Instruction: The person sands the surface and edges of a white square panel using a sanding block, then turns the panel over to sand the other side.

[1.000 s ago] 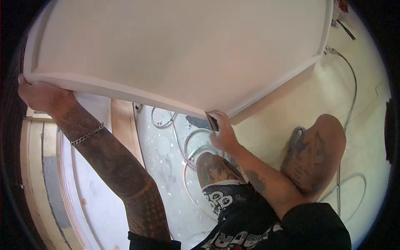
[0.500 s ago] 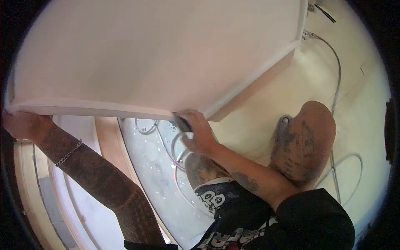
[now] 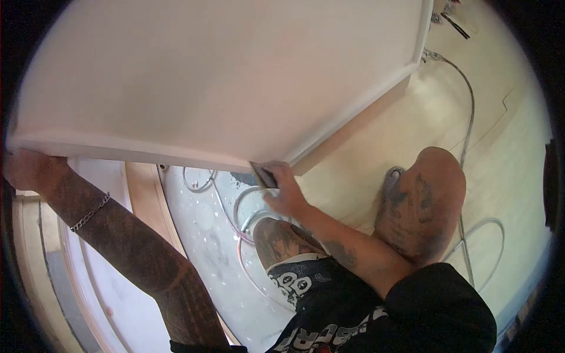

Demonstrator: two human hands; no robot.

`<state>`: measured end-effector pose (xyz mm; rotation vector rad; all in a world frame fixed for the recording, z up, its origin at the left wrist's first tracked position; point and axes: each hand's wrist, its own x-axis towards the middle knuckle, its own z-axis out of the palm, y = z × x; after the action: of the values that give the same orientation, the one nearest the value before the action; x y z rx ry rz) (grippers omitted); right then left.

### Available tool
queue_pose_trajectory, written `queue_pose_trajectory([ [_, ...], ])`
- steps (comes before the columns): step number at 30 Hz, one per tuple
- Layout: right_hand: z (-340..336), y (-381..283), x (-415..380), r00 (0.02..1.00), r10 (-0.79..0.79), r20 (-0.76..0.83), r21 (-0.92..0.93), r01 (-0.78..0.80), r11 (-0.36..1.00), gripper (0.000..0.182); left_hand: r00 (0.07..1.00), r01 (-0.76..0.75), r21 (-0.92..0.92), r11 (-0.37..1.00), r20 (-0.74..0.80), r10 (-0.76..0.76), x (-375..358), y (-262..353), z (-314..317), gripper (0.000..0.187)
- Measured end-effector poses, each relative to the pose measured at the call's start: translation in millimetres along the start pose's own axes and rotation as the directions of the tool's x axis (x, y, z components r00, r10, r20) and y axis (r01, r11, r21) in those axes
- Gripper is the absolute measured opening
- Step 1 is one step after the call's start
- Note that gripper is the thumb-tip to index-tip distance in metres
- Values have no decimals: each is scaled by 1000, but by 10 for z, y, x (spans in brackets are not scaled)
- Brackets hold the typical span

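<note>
A large white panel (image 3: 176, 76) with a raised rim is in front of me, its lower edge toward my body. At its lower left corner my left hand (image 3: 35, 170) grips the edge; the fingers are mostly hidden. My right hand (image 3: 286, 191) is closed around a thin, dark sanding pad (image 3: 265, 175). The pad stands tilted against the panel's lower edge, close to the right corner.
Pale hoses (image 3: 238, 226) loop over the paint-spotted floor (image 3: 206, 247) below the panel. A grey hose (image 3: 469, 100) runs down the right side. Wood-edged white pieces (image 3: 144, 200) lie at lower left. A black tool (image 3: 456, 26) lies at upper right.
The view has shifted slightly. My right hand stays at the panel's lower edge near the right corner, with the pad now tilted a little differently. My left hand keeps its grip.
</note>
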<state>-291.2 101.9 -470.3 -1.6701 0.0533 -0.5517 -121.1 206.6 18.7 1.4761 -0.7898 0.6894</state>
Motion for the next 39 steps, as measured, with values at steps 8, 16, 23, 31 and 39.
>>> queue_pose_trajectory([
  [8,21,10,20,998,58,-28,21,-57,998,67,975,-9,81,997,-222,27,-304,148,439,68],
  [16,-4,-106,63,987,159,-6,-117,-158,980,61,926,-295,681,671,31,375,61,-262,-71,70],
  [23,84,256,2,989,146,-3,-80,-146,986,62,968,-46,242,969,-230,104,27,-213,317,60],
  [31,-69,-2199,1318,899,-403,-168,-61,399,915,57,944,-267,429,863,-62,323,65,-346,350,65],
  [39,-37,-1304,1077,951,-310,1,-73,309,948,69,948,-316,179,932,14,319,38,-483,458,46],
])
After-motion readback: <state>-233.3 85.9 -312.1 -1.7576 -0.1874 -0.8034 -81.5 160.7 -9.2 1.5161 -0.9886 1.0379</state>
